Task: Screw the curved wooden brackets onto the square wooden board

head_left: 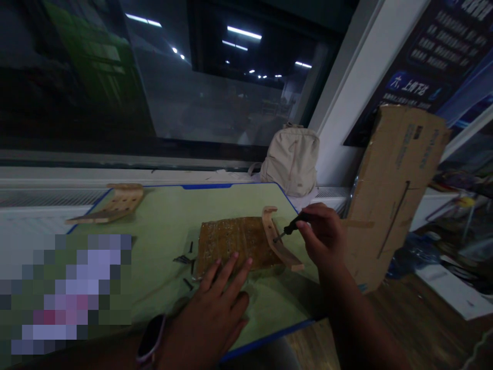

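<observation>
My left hand [215, 313] lies flat with spread fingers on the near edge of a brown perforated wooden panel [234, 241], pressing it onto the green mat [165, 221]. My right hand [325, 236] grips a small black-handled screwdriver [295, 225]. Its tip touches a curved light wooden piece [279, 246] that stands along the panel's right edge. Several dark screws [187, 262] lie loose on the mat just left of the panel. A dark watch sits on my left wrist.
Another curved wooden part with holes [111, 204] rests at the mat's far left corner. A beige backpack [290, 159] sits on the window sill behind. A tall cardboard box [393, 190] leans at the table's right. A blurred patch covers the near left.
</observation>
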Available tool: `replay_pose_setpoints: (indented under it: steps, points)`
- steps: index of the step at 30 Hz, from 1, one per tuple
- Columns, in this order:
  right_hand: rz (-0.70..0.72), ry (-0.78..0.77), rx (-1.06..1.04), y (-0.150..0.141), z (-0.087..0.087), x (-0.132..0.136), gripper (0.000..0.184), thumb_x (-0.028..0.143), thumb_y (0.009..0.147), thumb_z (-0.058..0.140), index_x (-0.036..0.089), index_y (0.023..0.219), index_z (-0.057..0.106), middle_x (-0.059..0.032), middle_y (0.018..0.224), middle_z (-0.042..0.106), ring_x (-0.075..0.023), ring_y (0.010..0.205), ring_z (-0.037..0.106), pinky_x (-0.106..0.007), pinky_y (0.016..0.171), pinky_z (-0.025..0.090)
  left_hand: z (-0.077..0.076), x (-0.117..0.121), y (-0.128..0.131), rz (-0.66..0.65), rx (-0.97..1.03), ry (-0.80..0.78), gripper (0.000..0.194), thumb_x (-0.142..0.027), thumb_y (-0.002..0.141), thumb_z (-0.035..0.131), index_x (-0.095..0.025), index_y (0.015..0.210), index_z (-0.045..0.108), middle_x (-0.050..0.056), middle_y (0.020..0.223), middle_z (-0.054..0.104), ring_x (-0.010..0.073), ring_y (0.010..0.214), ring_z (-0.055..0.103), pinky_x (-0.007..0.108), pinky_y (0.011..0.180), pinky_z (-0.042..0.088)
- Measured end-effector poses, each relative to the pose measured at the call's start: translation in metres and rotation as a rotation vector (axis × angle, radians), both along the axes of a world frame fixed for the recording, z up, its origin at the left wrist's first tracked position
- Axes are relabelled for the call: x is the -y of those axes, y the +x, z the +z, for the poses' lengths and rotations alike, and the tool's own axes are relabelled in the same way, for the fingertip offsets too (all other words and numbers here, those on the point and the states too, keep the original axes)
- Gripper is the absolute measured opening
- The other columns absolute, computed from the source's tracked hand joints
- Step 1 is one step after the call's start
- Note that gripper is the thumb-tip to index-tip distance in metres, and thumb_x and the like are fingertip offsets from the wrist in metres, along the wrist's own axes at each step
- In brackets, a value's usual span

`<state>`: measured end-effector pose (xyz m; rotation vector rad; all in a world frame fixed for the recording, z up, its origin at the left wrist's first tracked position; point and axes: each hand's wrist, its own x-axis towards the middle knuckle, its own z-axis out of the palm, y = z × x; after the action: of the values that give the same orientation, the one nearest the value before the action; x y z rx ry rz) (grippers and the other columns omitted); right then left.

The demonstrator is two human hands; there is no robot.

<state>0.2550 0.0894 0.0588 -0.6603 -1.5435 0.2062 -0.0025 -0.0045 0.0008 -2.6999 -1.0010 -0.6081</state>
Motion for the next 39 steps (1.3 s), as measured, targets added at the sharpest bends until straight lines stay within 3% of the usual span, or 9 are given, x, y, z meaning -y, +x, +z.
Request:
replay_pose_setpoints:
  steps: [7, 11, 14, 19, 22, 27, 31, 35, 39]
  points:
    - [0.208, -0.116, -0.01, -0.0061, 0.0047, 0.0061, 0.014, 0.025, 0.094, 0.063, 0.025, 0.109, 0.064, -0.0058, 0.101, 0.074, -0.0188, 0.087, 0.074, -0.038, 0.076, 0.062, 0.0001, -0.0004, 0.0011, 0.0, -0.004, 0.006, 0.033, -0.048, 0.085, 0.076, -0.022, 0.098, 0.06, 0.011, 0.161, 0.037, 0.0352, 0.151, 0.023, 0.049, 0.12, 0.004]
    - [0.121, -0.024, -0.052, -0.004, 0.0019, 0.0028, 0.025, 0.015, 0.084, 0.075, 0.026, 0.103, 0.065, -0.0005, 0.088, 0.07, -0.0152, 0.079, 0.069, -0.03, 0.068, 0.059, 0.0017, -0.0007, 0.0012, -0.005, -0.004, 0.016, 0.032, -0.048, 0.086, 0.075, -0.021, 0.096, 0.06, 0.014, 0.16, 0.038, 0.0363, 0.15, 0.024, 0.049, 0.12, 0.003]
    - [0.097, 0.027, -0.034, -0.0005, 0.0014, 0.0006, 0.019, 0.016, 0.085, 0.074, 0.026, 0.1, 0.069, -0.0012, 0.086, 0.066, -0.0153, 0.079, 0.066, -0.029, 0.066, 0.057, 0.0019, -0.0005, 0.0014, -0.007, -0.002, 0.024, 0.031, -0.047, 0.085, 0.076, -0.021, 0.095, 0.06, 0.014, 0.159, 0.039, 0.0368, 0.149, 0.026, 0.049, 0.12, 0.004]
    - [0.206, -0.093, -0.027, -0.0025, 0.0065, 0.0049, 0.02, 0.024, 0.097, 0.06, 0.026, 0.113, 0.071, -0.0076, 0.108, 0.073, -0.0194, 0.093, 0.074, -0.038, 0.08, 0.062, 0.0012, -0.0005, 0.0024, 0.009, -0.011, 0.04, 0.033, -0.049, 0.084, 0.076, -0.022, 0.096, 0.061, 0.012, 0.158, 0.041, 0.0363, 0.147, 0.03, 0.048, 0.12, 0.004]
    - [0.245, -0.146, -0.028, -0.0041, 0.0054, 0.0046, 0.02, 0.025, 0.095, 0.064, 0.028, 0.114, 0.07, -0.0058, 0.103, 0.076, -0.02, 0.091, 0.076, -0.039, 0.079, 0.064, 0.0015, -0.0007, 0.0025, 0.009, -0.014, 0.042, 0.032, -0.048, 0.084, 0.076, -0.022, 0.096, 0.061, 0.012, 0.158, 0.041, 0.0353, 0.148, 0.029, 0.047, 0.121, 0.001]
    - [0.087, -0.07, -0.045, 0.0, -0.0018, -0.0007, 0.028, 0.018, 0.084, 0.076, 0.029, 0.109, 0.068, -0.0008, 0.093, 0.069, -0.0143, 0.08, 0.07, -0.03, 0.071, 0.06, 0.0008, -0.0006, 0.0012, -0.005, -0.004, 0.034, 0.033, -0.048, 0.084, 0.077, -0.022, 0.096, 0.06, 0.013, 0.159, 0.039, 0.0354, 0.152, 0.02, 0.048, 0.122, -0.002]
    - [0.089, 0.016, 0.019, -0.0003, 0.0004, 0.0015, 0.02, 0.024, 0.087, 0.072, 0.026, 0.107, 0.068, -0.0028, 0.091, 0.064, -0.0169, 0.082, 0.066, -0.033, 0.069, 0.059, 0.0, -0.0006, 0.0013, 0.003, -0.005, 0.038, 0.031, -0.048, 0.085, 0.075, -0.022, 0.096, 0.061, 0.011, 0.16, 0.039, 0.0354, 0.15, 0.024, 0.05, 0.122, 0.004]
    - [0.18, -0.048, -0.028, -0.0061, 0.006, 0.0043, 0.015, 0.029, 0.095, 0.062, 0.025, 0.108, 0.069, -0.0075, 0.105, 0.068, -0.0204, 0.093, 0.072, -0.04, 0.08, 0.061, 0.0013, -0.0007, 0.0026, 0.017, -0.002, 0.044, 0.033, -0.048, 0.083, 0.077, -0.022, 0.095, 0.062, 0.011, 0.157, 0.043, 0.0361, 0.146, 0.033, 0.052, 0.12, 0.014]
    - [0.146, -0.113, -0.145, -0.0071, 0.0065, 0.0012, 0.011, 0.024, 0.09, 0.07, 0.025, 0.1, 0.065, -0.0023, 0.095, 0.072, -0.0165, 0.081, 0.073, -0.034, 0.074, 0.061, 0.0013, -0.0005, 0.0025, 0.011, 0.006, 0.032, 0.032, -0.048, 0.084, 0.077, -0.022, 0.096, 0.062, 0.011, 0.157, 0.044, 0.0363, 0.146, 0.033, 0.052, 0.119, 0.018]
